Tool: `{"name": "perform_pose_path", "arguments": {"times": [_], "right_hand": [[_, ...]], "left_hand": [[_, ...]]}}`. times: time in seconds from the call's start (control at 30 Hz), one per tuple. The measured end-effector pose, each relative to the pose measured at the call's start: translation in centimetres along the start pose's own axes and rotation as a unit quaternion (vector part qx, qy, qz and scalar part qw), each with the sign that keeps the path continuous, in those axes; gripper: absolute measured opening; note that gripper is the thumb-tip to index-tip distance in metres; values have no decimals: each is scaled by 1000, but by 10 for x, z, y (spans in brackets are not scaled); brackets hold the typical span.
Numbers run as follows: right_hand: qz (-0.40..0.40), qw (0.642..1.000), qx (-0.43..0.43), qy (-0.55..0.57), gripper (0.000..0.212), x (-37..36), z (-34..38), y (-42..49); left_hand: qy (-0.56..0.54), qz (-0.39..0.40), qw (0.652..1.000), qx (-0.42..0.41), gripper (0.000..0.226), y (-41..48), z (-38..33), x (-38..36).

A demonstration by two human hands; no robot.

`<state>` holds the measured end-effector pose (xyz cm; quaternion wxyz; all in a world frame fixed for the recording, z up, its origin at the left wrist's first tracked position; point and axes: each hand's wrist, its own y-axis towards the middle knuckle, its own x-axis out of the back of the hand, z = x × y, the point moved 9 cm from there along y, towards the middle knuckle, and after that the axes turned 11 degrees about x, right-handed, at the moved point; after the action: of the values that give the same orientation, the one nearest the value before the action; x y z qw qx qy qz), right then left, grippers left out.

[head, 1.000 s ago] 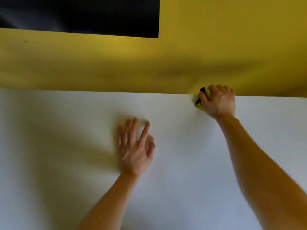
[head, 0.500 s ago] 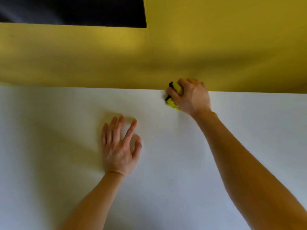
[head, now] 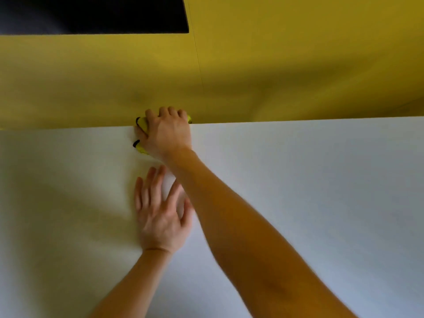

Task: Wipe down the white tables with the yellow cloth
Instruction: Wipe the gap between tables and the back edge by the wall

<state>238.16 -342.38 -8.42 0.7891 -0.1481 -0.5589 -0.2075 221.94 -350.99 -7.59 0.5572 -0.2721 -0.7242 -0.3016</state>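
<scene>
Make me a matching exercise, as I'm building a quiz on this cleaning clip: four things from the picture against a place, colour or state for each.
Things
1. left hand
2. right hand
3. cloth
4. table

Descriptions
A. yellow with dark trim, bunched at the table's far edge
B. white, with both hands on it
C. fingers curled round the cloth
D. flat on the table, fingers spread

Pairs: 1-D, 2-C, 3-A, 4-B

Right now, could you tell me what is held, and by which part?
The right hand grips the bunched yellow cloth by its middle; the left hand, flat on the white table, holds nothing.
</scene>
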Motion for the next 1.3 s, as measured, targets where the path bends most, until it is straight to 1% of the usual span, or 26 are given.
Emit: {"name": "perform_pose_path", "arguments": {"times": [0.07,0.1,0.17,0.2,0.27,0.3,0.37,0.4,0.47,0.53,0.6,0.67,0.73,0.8,0.87,0.93,1.0,1.03,1.1,1.2,1.23,1.3], "right_hand": [[-22,1000,8,20,44,11,-44,-22],[-50,998,-7,27,42,20,-79,-42],[-106,992,-68,11,42,49,-162,-93],[-121,988,-95,-5,42,64,-200,-120],[-130,981,-135,-41,42,90,-250,-160],[-127,977,-161,-61,42,95,-261,-168],[-129,961,-225,-100,42,90,-251,-165],[-137,957,-234,-105,42,82,-231,-151],[-116,972,-182,-98,43,57,-166,-105],[-61,988,-110,-87,45,29,-95,-62],[-37,994,-71,-69,44,19,-53,-40],[-50,997,-41,-41,44,21,-59,-43],[-89,995,-34,-33,43,36,-108,-67],[-112,989,-82,-49,42,60,-185,-111],[-113,982,-132,-74,42,89,-255,-159],[-114,974,-167,-100,44,107,-290,-183],[-113,963,-206,-129,46,100,-277,-175],[-112,964,-204,-129,46,88,-255,-160],[-102,976,-155,-115,44,63,-189,-117],[-47,992,-79,-84,44,32,-94,-63],[-34,995,-60,-71,44,29,-78,-57],[-32,999,-15,-38,46,30,-83,-59]], "left_hand": [[-5,-4,1000,14,49,3,-1,4],[-6,-3,1000,16,52,3,-1,5],[-9,1,1000,17,54,3,-2,5],[-12,4,1000,14,55,3,-2,5],[-16,1,1000,15,55,3,0,4],[-15,0,1000,16,54,4,1,3],[-16,4,1000,15,54,4,-1,2],[-20,4,1000,17,54,4,-1,3],[-22,2,1000,16,54,4,-1,2],[-20,-2,1000,18,54,4,0,1],[-17,-6,1000,22,55,4,0,2],[-17,-9,1000,20,55,3,-2,4],[-14,-10,1000,19,54,5,0,2],[-16,-6,1000,23,53,4,0,2],[-23,-1,1000,21,53,3,-2,4],[-23,-5,1000,20,53,4,-1,3],[-19,-10,1000,18,52,4,-1,3],[-18,-12,1000,16,52,3,-2,4],[-13,-11,1000,7,52,3,-3,3],[3,-8,1000,2,53,4,-2,1],[11,-4,1000,1,54,3,-3,1],[33,10,999,-14,56,3,-8,0]]}}
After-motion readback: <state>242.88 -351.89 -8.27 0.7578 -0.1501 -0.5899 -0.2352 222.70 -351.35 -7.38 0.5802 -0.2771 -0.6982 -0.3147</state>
